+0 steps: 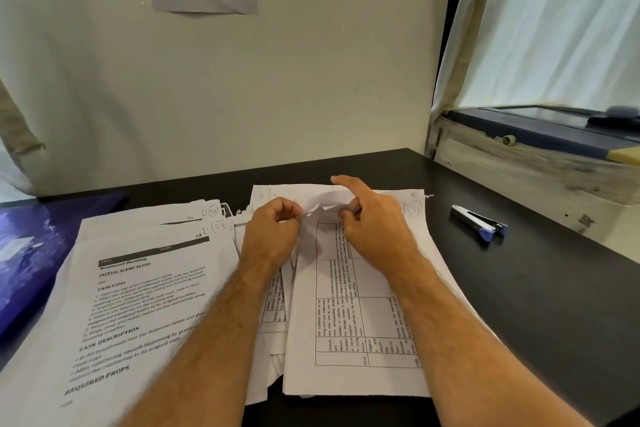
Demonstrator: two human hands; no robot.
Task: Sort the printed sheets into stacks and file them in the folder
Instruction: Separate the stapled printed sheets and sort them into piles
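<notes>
Progress: early-mid, I reckon. Printed sheets are in two rough lots on the black desk (519, 288), nothing filed yet.
Left stack (138, 288): fanned pile w/ "TASK GOAL" page on top, corners marked S4 and S8, edges not squared.
Table sheets (346, 322): grid-printed pages under my hands, turned sideways, more pages poking out beneath (count unclear).
Folder (31, 253): blue, lies at far left edge of desk, partly under the left stack. Can't tell if anything is inside.
Left hand (273, 232): fingers curled, pinching the raised top corner (313, 210) of the table sheets.
Right hand (374, 222): thumb + lower fingers nipping the same crumpled top edge, index finger sticking out straight, touching nothing I can see.
Stapler (479, 222): white/blue, lies to the right, well apart from the paper.
Left to do: separate this corner, finish sorting, square stacks, file the lot.
</notes>
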